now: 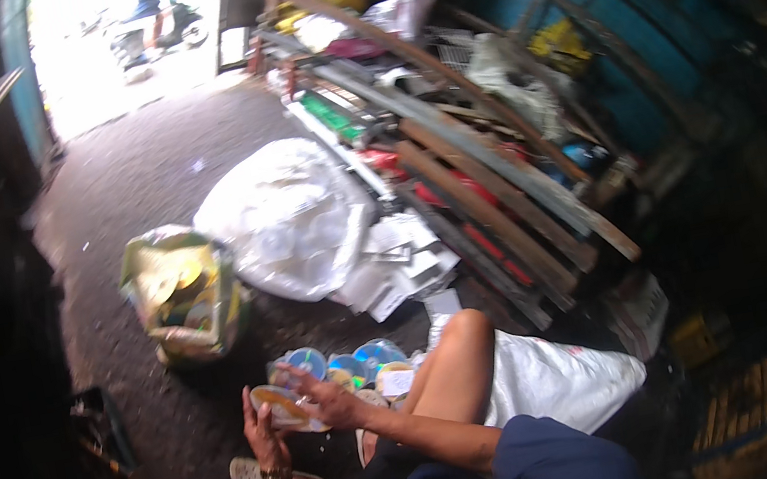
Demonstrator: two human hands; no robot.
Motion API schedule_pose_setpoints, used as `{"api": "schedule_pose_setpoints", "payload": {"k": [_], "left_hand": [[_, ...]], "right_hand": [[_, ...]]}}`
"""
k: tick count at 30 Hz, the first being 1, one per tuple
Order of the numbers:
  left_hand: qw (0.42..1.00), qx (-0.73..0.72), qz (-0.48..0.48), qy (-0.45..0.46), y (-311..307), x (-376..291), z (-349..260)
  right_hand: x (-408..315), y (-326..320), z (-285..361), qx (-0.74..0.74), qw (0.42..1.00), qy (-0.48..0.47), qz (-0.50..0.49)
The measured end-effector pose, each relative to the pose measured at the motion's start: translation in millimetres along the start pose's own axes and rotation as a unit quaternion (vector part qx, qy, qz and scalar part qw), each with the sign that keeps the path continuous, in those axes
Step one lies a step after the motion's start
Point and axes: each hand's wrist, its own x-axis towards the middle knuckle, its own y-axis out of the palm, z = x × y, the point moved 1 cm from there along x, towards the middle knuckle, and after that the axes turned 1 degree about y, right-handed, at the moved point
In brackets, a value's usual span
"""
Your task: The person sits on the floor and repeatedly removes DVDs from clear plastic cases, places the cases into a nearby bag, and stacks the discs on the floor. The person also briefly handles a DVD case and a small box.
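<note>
My left hand, with a bracelet at its wrist, holds the left edge of an optical disc in clear plastic. At the right side of the disc is my right hand, slightly blurred, its fingers over the edge and its thumb at the plastic. The disc's face looks orange and tilts toward me. Just beyond my hands, several discs lie on the dark ground between my legs, some bluish and some golden. A small white paper rests among them.
An open sack of discs stands ahead on the left. Beside it sits a large clear plastic bag of pale items, with loose white sleeves next to it. Long metal and wooden bars lean at right. A white sack lies by my right leg.
</note>
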Motion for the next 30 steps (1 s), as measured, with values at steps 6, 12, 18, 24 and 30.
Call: {"api": "schedule_pose_setpoints", "payload": {"k": [6, 12, 18, 24, 30], "left_hand": [[0.984, 0.14, 0.078, -0.072, -26.8, 8.6, 8.5], [0.986, -0.039, 0.009, -0.163, -25.0, 5.4, 35.7], [0.977, -0.011, -0.047, -0.21, -24.3, 10.6, 43.1], [0.981, 0.063, 0.002, -0.183, -7.3, 2.2, 24.3], [0.974, 0.12, -0.148, -0.126, -23.9, 8.2, 30.4]], "right_hand": [[-19.0, -18.2, -9.6, -0.408, 0.896, -0.177, -0.025], [4.7, -59.6, 55.8, -0.276, 0.938, -0.168, 0.124], [39.7, -115.6, 157.4, 0.251, 0.861, 0.05, 0.44], [82.8, -32.4, 68.4, 0.578, 0.79, 0.193, 0.061], [38.5, 6.9, -8.4, 0.046, 0.972, 0.223, 0.051]]}}
